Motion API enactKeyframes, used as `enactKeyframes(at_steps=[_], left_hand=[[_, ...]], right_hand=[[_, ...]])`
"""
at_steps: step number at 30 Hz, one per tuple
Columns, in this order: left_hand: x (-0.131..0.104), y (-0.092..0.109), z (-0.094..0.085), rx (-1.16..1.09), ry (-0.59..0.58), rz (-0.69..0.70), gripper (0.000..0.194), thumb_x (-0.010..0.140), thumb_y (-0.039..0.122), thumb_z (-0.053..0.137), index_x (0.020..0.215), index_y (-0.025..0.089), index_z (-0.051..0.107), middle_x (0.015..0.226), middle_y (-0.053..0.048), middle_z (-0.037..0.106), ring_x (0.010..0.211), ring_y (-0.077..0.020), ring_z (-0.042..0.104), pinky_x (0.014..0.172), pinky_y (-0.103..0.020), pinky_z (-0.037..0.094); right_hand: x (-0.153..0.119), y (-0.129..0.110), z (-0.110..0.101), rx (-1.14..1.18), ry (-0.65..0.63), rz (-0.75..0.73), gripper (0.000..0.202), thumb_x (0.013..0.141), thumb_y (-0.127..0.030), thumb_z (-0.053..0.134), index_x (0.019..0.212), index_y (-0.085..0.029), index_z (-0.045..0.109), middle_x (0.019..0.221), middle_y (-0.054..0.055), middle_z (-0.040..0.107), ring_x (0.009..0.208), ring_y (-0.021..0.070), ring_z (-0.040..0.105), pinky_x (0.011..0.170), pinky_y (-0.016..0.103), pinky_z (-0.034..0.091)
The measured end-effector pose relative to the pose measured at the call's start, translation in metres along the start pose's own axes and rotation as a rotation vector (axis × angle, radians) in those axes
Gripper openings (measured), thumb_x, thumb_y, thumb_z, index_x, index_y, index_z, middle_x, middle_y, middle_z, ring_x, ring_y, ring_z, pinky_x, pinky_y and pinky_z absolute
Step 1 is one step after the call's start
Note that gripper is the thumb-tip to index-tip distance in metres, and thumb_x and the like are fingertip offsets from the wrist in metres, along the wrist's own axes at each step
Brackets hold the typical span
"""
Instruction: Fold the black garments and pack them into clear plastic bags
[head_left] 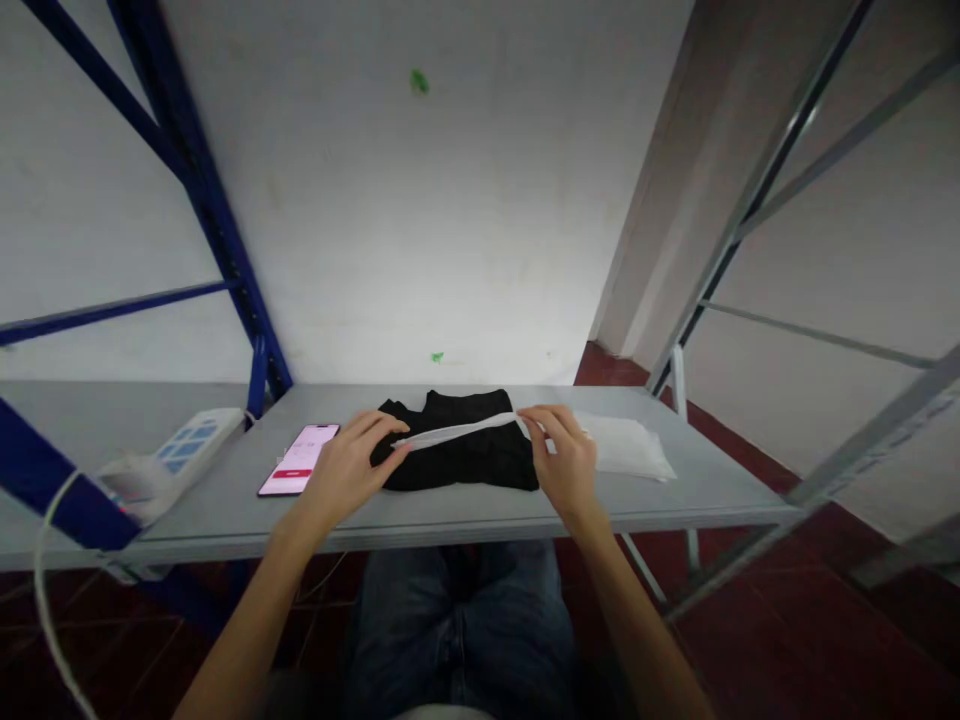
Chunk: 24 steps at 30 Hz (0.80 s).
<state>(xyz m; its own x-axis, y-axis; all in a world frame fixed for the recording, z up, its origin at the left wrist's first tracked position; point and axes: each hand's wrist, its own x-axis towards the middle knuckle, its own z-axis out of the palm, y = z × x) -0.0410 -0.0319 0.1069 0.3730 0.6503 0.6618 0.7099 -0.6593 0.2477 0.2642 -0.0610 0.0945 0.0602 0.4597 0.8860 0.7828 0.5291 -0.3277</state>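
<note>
A long strip of thin white, translucent material [457, 430] stretches between my two hands, over a dark folded cloth [461, 468]. My left hand [364, 450] pinches the strip's left end between thumb and fingers. At the other end, my right hand [561, 450] grips it with thumb and fingertips, slightly higher. The black cloth lies on the grey shelf top [442, 515], partly covered by the strip and my fingers. To the right of my right hand rests a flat stack of white, filmy sheets [626, 447], its left part hidden behind the hand.
A phone with a lit pink screen [304, 455] lies left of my left hand. Farther left are a white power strip [191, 445] and a white cable [45, 590]. Blue shelf posts [217, 220] rise on the left, grey metal ones [739, 225] on the right. A white wall stands behind.
</note>
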Motion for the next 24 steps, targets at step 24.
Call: enactKeyframes(at_steps=[24], left_hand=[[0.001,0.043,0.021,-0.471,-0.352,-0.116,0.027,0.090,0.046,0.071,0.099,0.021,0.072,0.087,-0.001,0.068,0.077,-0.0159,0.061,0.065,-0.026,0.045]], right_hand=[[-0.003,-0.025,0.000,-0.008,-0.066,-0.071,0.022,0.106,-0.022,0.053,0.108,-0.025,0.075,0.104,0.005,0.075,0.093,0.0162,0.072,0.080,0.025,0.056]])
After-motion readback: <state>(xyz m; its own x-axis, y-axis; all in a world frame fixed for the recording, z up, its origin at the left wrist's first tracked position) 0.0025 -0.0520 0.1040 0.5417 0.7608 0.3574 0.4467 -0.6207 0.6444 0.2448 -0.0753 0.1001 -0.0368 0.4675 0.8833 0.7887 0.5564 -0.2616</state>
